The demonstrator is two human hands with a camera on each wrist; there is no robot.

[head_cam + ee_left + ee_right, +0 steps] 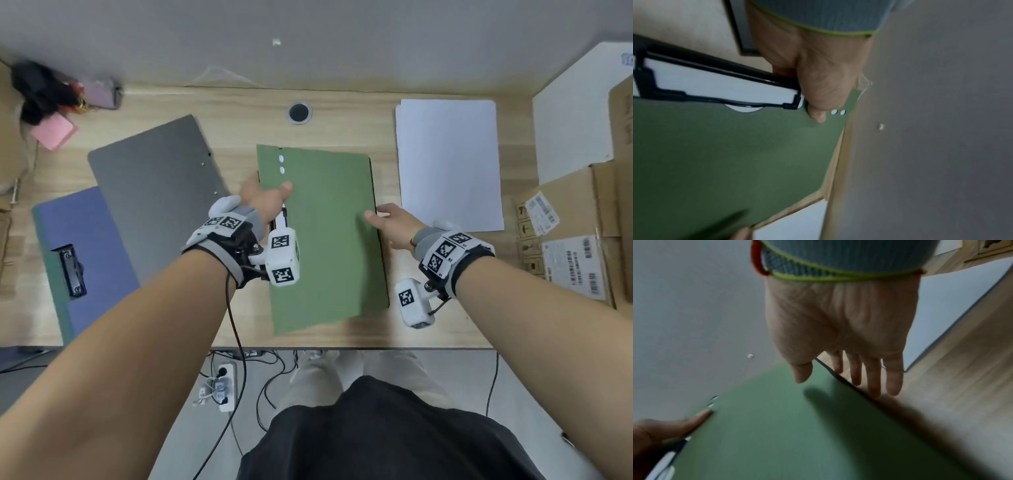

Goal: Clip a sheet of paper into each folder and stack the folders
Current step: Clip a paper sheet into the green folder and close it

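**Green folder in both hands, mid-desk**

So the flat green plastic folder sits in the middle of the light wooden desk, closed, and everything else is easiest to place off it.

The left hand grips the folder's left edge: thumb on top of the cover just below two small white rivets, the other fingers tucked underneath where I can't see them. In the left wrist view a black metal clip with white paper under it peeks out along that same edge.

The right hand is on the folder's right edge, fingers straight and relaxed, hanging past the edge, thumb over the cover. Can't tell whether it actually touches.

Left of the green folder lies a flat grey folder, tilted, and further left a blue-purple clipboard folder with a black clip on it. Right of the green folder, a stack of white paper sheets lies flat, close but not touching. Beyond that, brown cardboard boxes with labels. Past the folder's far edge is a round black cable hole.
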